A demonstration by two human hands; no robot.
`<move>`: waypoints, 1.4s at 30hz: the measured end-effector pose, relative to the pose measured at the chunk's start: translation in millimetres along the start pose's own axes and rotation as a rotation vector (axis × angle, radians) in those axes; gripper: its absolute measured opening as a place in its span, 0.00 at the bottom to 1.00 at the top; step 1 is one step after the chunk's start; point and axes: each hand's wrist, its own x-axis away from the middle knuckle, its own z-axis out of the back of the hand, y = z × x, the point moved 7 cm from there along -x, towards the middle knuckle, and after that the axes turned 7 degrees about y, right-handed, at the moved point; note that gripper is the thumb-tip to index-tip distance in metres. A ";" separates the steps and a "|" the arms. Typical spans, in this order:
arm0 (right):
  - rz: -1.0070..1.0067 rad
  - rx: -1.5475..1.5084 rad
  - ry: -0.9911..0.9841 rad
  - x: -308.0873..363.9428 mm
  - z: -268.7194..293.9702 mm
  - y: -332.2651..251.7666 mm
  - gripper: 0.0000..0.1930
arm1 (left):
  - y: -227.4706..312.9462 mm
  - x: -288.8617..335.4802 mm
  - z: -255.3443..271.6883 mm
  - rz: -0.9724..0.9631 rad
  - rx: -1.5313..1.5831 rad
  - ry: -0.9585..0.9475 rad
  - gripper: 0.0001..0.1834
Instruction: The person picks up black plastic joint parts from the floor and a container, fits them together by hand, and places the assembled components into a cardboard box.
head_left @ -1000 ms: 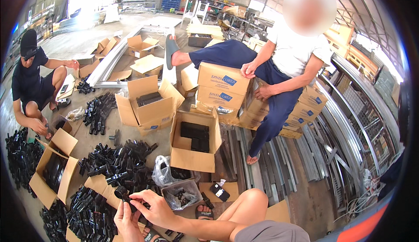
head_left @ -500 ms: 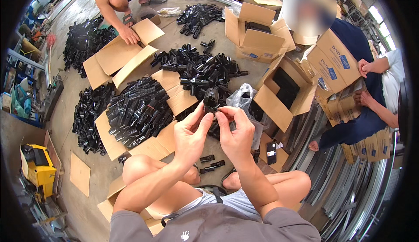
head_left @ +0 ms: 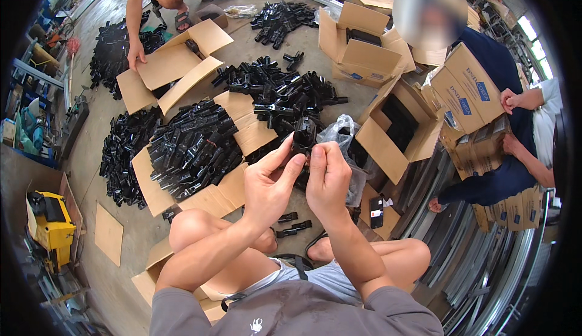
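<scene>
Hands meet in front of the chest: the left hand [head_left: 271, 181] and the right hand [head_left: 327, 175] both close their fingertips on one black connector piece [head_left: 303, 137], held up between them above the knees. It looks like stiff moulded plastic, light, smooth and a little slippery, so the grip at its square socket ends seems safest. Behind it lies a crinkled clear plastic bag [head_left: 339, 133], then heaps of the same black pieces [head_left: 194, 148] on flattened cardboard [head_left: 236, 124], and open cardboard boxes [head_left: 388, 130] on the concrete floor [head_left: 97, 136].
</scene>
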 end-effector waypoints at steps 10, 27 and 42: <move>-0.177 -0.226 0.029 5.8 5.9 8.9 0.08 | 5.1 0.2 3.1 0.040 0.033 -0.022 0.23; -0.162 -0.298 0.030 4.6 12.8 6.0 0.09 | 4.8 0.2 2.5 0.030 0.054 -0.018 0.23; -0.022 0.093 0.031 9.3 -7.5 11.0 0.18 | 14.8 5.3 8.2 -0.096 -0.137 -0.027 0.23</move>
